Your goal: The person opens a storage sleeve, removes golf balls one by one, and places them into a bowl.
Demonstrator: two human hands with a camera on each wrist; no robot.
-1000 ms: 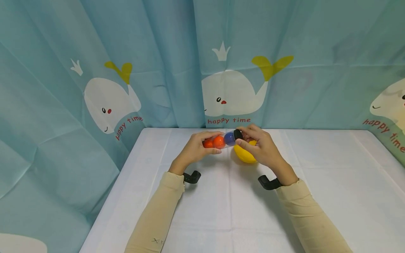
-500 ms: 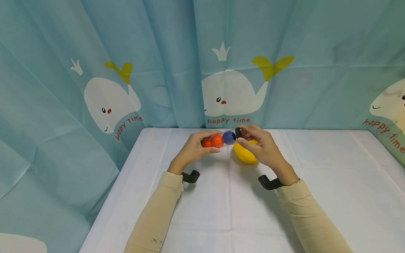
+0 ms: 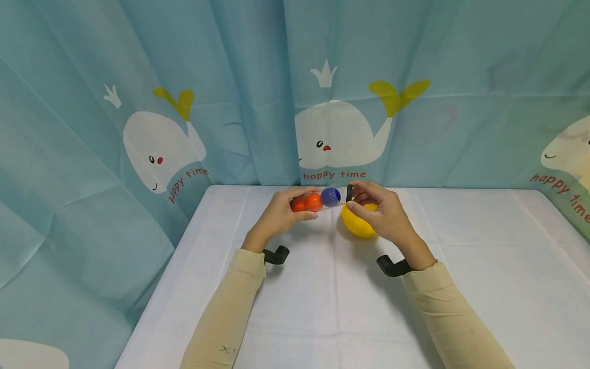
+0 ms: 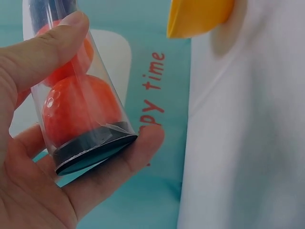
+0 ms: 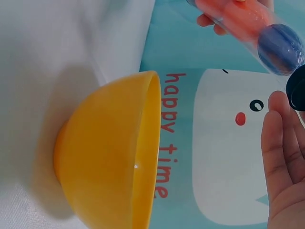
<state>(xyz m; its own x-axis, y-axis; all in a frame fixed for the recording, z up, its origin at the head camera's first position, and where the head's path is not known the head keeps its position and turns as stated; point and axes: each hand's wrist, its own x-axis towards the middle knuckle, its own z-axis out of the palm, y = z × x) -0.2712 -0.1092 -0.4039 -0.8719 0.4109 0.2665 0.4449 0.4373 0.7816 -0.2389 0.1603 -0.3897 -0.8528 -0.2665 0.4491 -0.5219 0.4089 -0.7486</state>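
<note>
A clear tube is held up over the table, nearly level, in my left hand, thumb on one side and fingers on the other. Inside it are two orange balls and a blue ball nearer the right end. The left wrist view shows a black end piece closing its other end. My right hand pinches a black cap between thumb and fingers at the tube's right end. Whether cap and rim still touch is unclear. A yellow bowl stands below the right hand, partly hidden by it.
A white-covered table stretches below the arms. Behind it hangs a blue curtain printed with whales. Each wrist wears a black mount; the left one and the right one jut inward.
The left hand has shifted slightly left with the tube. The right hand with the cap has hardly moved, and a gap has opened between the blue ball and the cap. The bowl stays put.
</note>
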